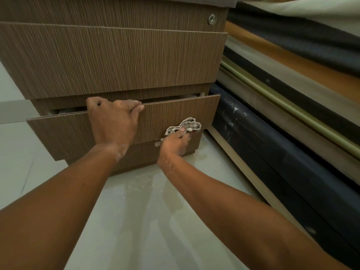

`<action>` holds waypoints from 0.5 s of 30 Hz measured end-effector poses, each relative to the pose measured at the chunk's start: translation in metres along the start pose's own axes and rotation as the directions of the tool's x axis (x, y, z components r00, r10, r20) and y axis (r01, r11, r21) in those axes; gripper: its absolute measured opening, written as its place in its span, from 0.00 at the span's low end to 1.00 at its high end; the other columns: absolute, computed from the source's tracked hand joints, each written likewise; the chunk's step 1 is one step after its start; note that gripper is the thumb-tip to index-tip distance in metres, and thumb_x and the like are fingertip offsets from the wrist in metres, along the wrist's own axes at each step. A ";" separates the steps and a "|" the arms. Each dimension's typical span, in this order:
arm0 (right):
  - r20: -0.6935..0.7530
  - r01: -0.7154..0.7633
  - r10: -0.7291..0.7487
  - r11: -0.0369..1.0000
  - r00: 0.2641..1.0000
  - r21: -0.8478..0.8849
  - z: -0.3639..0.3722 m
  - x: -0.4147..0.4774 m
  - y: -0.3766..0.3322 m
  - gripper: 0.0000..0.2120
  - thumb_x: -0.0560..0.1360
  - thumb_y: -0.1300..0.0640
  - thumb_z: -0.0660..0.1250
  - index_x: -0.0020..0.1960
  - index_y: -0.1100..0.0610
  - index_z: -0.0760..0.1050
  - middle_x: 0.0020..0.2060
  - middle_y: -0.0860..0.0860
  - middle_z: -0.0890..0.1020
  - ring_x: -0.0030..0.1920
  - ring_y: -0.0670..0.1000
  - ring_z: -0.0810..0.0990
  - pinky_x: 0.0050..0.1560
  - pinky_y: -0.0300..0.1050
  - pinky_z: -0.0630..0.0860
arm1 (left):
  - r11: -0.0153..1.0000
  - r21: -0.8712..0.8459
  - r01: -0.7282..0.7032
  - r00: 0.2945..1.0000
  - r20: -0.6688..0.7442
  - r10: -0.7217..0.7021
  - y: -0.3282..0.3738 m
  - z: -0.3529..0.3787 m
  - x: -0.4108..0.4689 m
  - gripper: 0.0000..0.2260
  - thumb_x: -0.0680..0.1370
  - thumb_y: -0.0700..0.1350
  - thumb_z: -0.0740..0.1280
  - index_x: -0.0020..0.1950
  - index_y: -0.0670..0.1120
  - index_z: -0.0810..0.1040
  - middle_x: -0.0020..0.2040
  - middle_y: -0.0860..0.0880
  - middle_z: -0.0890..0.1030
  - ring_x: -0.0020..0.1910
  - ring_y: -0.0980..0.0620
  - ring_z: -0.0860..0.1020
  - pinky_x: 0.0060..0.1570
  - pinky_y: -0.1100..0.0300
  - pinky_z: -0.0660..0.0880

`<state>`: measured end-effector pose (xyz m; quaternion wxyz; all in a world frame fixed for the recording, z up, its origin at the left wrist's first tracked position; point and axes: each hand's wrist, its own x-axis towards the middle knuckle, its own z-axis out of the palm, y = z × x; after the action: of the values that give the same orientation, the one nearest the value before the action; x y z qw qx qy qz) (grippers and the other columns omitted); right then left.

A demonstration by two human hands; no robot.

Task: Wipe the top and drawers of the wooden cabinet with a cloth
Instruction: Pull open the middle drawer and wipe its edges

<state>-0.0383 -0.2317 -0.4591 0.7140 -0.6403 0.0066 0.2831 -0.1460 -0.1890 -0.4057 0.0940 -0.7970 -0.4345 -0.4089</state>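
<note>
Two hands at work on the brown, vertically grained wooden cabinet (116, 61). Left hand (114, 121) hooked over the top edge of the lowest drawer front (78, 133), fingers curled around the thin panel edge, thumb side toward the gap. Right hand (176, 142) closed around a crumpled checked grey-and-white cloth (187, 126), bunched and pressed against the lower right corner of the same drawer front.

Progress, as a judgement: well into the drawer stage, at the bottom drawer, pulled slightly out of the carcass with a dark gap visible behind it. Condition of the top slab and of the two upper drawer fronts not determinable; no wet streaks or dust lines legible on them. Possibly remaining: the rest of this front, its top edge, and the plinth beneath.

Surface: matt laminate with fine vertical ribbing, likely to trap dust along the grooves. Round metal lock (212, 19) at upper right of the top drawer.

Room: pale glossy tiled floor (136, 211), smeared with whitish residue just in front of the cabinet. Stacked long boards and dark wrapped panels (292, 106) leaning just beside the cabinet on the right.
</note>
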 end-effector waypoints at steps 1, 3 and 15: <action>0.030 -0.001 0.002 1.000 1.000 -0.029 0.003 -0.007 0.007 0.20 0.86 0.46 0.51 0.71 0.55 0.71 0.61 0.55 0.79 0.53 0.55 0.78 0.53 0.46 0.73 | 1.000 -0.010 -0.013 1.000 0.003 0.013 -0.003 0.000 0.001 0.13 0.82 0.55 0.63 0.56 0.52 0.85 0.45 0.51 0.87 0.45 0.47 0.79 0.53 0.47 0.63; 0.109 0.008 0.003 0.995 0.994 -0.102 0.006 -0.018 0.021 0.20 0.86 0.47 0.53 0.62 0.58 0.76 0.52 0.54 0.80 0.47 0.53 0.76 0.49 0.45 0.71 | 0.998 -0.049 -0.036 0.999 0.006 0.036 -0.008 0.001 0.003 0.12 0.82 0.55 0.64 0.55 0.52 0.85 0.46 0.52 0.87 0.46 0.47 0.80 0.53 0.47 0.64; 0.213 0.746 -0.725 0.665 0.654 -0.027 -0.016 -0.038 -0.015 0.16 0.85 0.48 0.53 0.68 0.50 0.72 0.53 0.44 0.82 0.54 0.43 0.81 0.55 0.50 0.80 | 0.978 -0.115 -0.172 0.984 0.025 0.176 -0.071 -0.031 -0.005 0.11 0.81 0.50 0.66 0.57 0.48 0.85 0.52 0.50 0.86 0.52 0.51 0.83 0.56 0.46 0.69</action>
<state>-0.0584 -0.2618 -0.4339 0.7274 -0.5981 -0.3353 0.0270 -0.2200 -0.1644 -0.4040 0.0767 -0.8431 -0.3410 -0.4088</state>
